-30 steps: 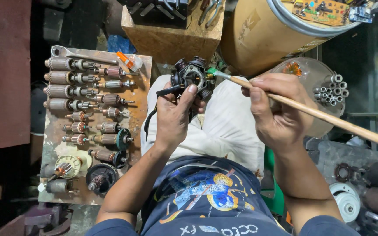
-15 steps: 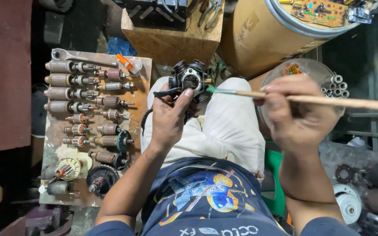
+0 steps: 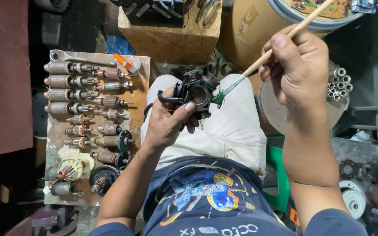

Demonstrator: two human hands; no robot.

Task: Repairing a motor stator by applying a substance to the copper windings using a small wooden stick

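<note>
The left hand (image 3: pixel 165 124) is gripping one black round motor stator (image 3: pixel 196 92); beside its right edge, the right hand (image 3: pixel 300 72) is pinching one wooden-handled paintbrush (image 3: pixel 259 63).

Stator (image 3: pixel 196 89): matt black casing, copper windings at twelve o'clock; brush (image 3: pixel 265 56): pale bare wood handle, green-stained bristles; armatures (image 3: pixel 73 94): dull grey metal, coppery commutators; board (image 3: pixel 57 153): rough, stained, worn wood; shorts (image 3: pixel 230 126): off-white cloth.

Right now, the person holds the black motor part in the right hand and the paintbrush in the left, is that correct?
Not quite: the hands are swapped. The head view shows the left hand holding the black motor part, and the right hand holding the paintbrush.
</note>
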